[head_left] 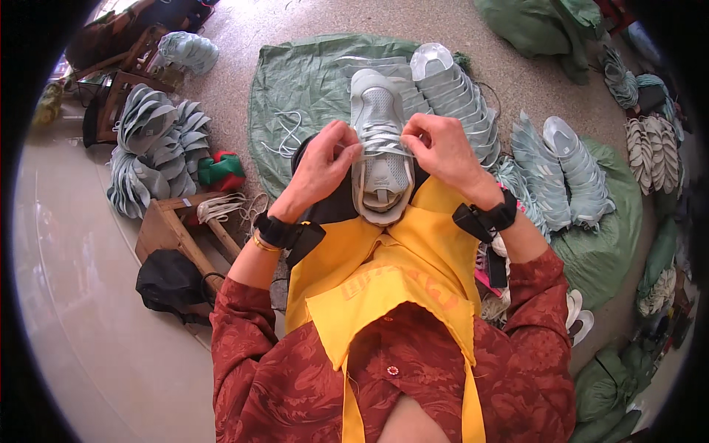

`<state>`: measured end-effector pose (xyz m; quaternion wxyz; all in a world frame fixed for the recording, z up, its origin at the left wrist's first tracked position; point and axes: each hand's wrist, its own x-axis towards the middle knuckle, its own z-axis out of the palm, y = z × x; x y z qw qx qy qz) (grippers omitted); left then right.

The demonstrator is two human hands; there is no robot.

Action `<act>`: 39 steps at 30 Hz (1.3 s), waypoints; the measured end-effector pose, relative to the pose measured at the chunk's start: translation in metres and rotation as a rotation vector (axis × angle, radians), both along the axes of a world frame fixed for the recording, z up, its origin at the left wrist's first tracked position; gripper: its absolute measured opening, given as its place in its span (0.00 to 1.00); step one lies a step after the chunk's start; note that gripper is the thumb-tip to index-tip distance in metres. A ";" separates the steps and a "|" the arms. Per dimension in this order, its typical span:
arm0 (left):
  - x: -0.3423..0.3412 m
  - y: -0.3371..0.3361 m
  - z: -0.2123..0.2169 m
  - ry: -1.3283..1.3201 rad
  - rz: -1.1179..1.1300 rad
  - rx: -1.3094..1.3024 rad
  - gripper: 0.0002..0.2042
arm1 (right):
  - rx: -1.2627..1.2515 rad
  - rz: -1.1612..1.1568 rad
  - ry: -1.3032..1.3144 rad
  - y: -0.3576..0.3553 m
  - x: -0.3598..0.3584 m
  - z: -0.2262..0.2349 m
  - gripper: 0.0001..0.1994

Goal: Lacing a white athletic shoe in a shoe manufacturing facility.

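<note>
On my lap, over a yellow apron [391,269], lies a light grey shoe upper [379,109], its toe pointing away from me and its heel opening nearest me. A pale shoelace [382,150] crosses its front in several rows. At the left side of the eyelets, my left hand [326,164] is closed, thumb and fingertips pinching the lace. My right hand [445,151] pinches the lace on the other side, fingers curled. Between the two hands the lace runs across the upper, just above the tongue [382,179].
A green sheet [295,81] on the floor carries loose white laces [286,136] and a row of stacked pale uppers [461,103]. More stacked uppers [151,144] lie left, beside a wooden stool [173,232] and black bag [171,284]. At right, further uppers [572,173] rest on a green sack [609,244].
</note>
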<state>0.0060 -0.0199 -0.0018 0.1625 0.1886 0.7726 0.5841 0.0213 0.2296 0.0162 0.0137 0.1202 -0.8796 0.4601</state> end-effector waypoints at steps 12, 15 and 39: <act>-0.010 0.000 0.004 -0.062 -0.123 -0.090 0.08 | -0.679 0.042 -0.542 0.019 -0.008 -0.008 0.06; -0.013 -0.002 0.005 -0.161 -0.127 -0.040 0.08 | -0.546 -0.012 -0.472 0.024 0.000 -0.014 0.07; 0.006 0.005 -0.002 -0.008 0.010 -0.001 0.08 | -0.054 -0.094 -0.253 0.037 0.030 0.009 0.10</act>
